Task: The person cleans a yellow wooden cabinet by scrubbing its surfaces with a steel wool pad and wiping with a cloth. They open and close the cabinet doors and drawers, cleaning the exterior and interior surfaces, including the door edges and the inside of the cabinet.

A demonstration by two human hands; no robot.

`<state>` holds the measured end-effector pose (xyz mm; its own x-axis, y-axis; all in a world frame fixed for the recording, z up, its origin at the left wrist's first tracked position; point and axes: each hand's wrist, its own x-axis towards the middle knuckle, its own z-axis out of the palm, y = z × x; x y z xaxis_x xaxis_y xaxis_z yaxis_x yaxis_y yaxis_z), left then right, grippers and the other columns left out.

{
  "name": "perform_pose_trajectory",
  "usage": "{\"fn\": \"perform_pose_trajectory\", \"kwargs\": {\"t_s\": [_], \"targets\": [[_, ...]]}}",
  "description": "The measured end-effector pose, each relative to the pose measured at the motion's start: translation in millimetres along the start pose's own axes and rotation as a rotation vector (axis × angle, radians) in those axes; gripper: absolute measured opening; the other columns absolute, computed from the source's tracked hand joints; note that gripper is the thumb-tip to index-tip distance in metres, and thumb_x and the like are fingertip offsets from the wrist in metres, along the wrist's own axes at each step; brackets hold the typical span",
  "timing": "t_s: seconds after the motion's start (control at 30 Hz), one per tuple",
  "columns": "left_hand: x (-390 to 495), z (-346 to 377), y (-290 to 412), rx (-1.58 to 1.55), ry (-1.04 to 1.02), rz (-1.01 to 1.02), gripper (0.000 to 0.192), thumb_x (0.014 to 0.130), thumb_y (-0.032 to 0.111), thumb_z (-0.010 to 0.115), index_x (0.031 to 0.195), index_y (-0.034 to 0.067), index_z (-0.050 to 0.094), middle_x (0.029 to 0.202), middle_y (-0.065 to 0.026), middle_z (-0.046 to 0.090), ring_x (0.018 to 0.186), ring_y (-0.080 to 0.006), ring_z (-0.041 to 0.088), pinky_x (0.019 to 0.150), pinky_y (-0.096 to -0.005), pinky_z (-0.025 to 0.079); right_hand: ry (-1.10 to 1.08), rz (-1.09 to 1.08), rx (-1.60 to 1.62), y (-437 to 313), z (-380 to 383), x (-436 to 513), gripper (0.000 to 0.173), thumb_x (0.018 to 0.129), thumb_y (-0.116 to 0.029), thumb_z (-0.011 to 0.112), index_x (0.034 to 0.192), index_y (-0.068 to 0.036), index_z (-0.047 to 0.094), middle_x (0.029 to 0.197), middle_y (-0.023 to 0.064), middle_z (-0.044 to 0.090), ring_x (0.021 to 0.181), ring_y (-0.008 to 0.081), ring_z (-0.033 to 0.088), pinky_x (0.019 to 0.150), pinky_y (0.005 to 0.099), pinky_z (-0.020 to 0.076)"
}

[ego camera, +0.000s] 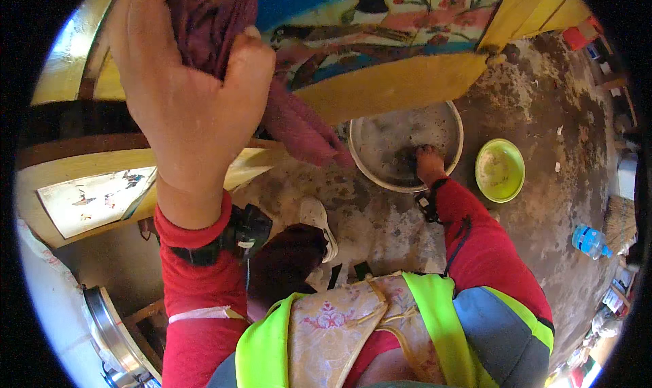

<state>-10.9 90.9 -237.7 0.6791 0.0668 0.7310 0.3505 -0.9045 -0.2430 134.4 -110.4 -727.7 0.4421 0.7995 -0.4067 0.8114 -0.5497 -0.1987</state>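
My left hand (204,92), raised close to the camera, grips a bunched maroon cloth (214,26), whose loose end hangs to the right beside the yellow wooden edge. Low over the floor, my right hand (430,164) reaches into a round, pale-rimmed basin (458,128) of murky water. Something dark lies at its fingertips, too unclear to name, and whether the hand holds it does not show. Right of the basin stands a yellow-green plastic bowl (500,198). Behind the cloth is a wooden piece of furniture with a painted bird-and-blossom panel (377,36).
A blue-tinted plastic bottle (590,241) lies on the stained floor (540,184) at right, near a straw broom (620,220). A yellow wooden rail (397,85) overhangs the basin's back edge. Metal pots (114,332) stand at lower left.
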Motion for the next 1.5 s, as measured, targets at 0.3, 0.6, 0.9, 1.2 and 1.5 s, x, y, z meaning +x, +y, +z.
{"fn": "perform_pose_trajectory", "kwargs": {"t_s": [0.3,0.6,0.9,1.2,1.5], "targets": [[4,8,1,-0.159,0.176,-0.027,0.056,0.07,-0.004,0.055,0.125,-0.002,0.047,0.11,-0.0135,0.052,0.097,-0.0207,0.053,0.08,-0.0292,0.047,0.221,0.094,1.029,6,-58,4,0.035,0.08,-0.017,0.062,0.111,-0.002,0.06,0.104,0.0189,0.065,0.091,0.0341,0.065,0.076,0.0427,0.0526],[-5,-29,25,-0.404,0.002,-0.407,0.064,0.065,0.007,0.063,0.127,0.009,0.046,0.132,-0.0159,0.045,0.113,-0.0386,0.053,0.093,-0.0424,0.047,0.213,-0.026,0.302,28,-48,-22,0.026,0.079,-0.015,0.063,0.103,-0.005,0.064,0.092,0.0209,0.067,0.081,0.0359,0.065,0.075,0.0393,0.0532],[-20,-74,29,-0.542,-0.126,-0.521,0.062,0.066,0.012,0.064,0.125,0.011,0.043,0.136,-0.0096,0.041,0.103,-0.0378,0.058,0.084,-0.0443,0.051,0.562,0.122,0.819,120,-176,-116,0.028,0.087,-0.012,0.058,0.113,-0.004,0.06,0.092,0.0086,0.066,0.072,0.0189,0.062,0.057,0.033,0.0543],[-42,-103,57,-0.663,-0.067,-0.298,0.064,0.067,0.007,0.061,0.129,0.013,0.048,0.139,-0.0098,0.044,0.094,-0.0341,0.063,0.073,-0.0412,0.055,0.579,-0.408,0.807,-4,-516,-254,0.036,0.089,-0.011,0.053,0.124,-0.003,0.056,0.109,0.0061,0.063,0.095,0.0142,0.06,0.08,0.0255,0.0498],[-56,-116,61,-0.78,-0.035,-0.388,0.061,0.067,0.009,0.06,0.128,0.013,0.049,0.134,-0.0116,0.045,0.086,-0.0347,0.064,0.069,-0.0417,0.055,0.218,-0.919,0.432,-239,-538,-206,0.029,0.083,-0.008,0.066,0.111,-0.002,0.064,0.104,0.0047,0.066,0.093,0.0113,0.059,0.082,0.0272,0.0495]]}}
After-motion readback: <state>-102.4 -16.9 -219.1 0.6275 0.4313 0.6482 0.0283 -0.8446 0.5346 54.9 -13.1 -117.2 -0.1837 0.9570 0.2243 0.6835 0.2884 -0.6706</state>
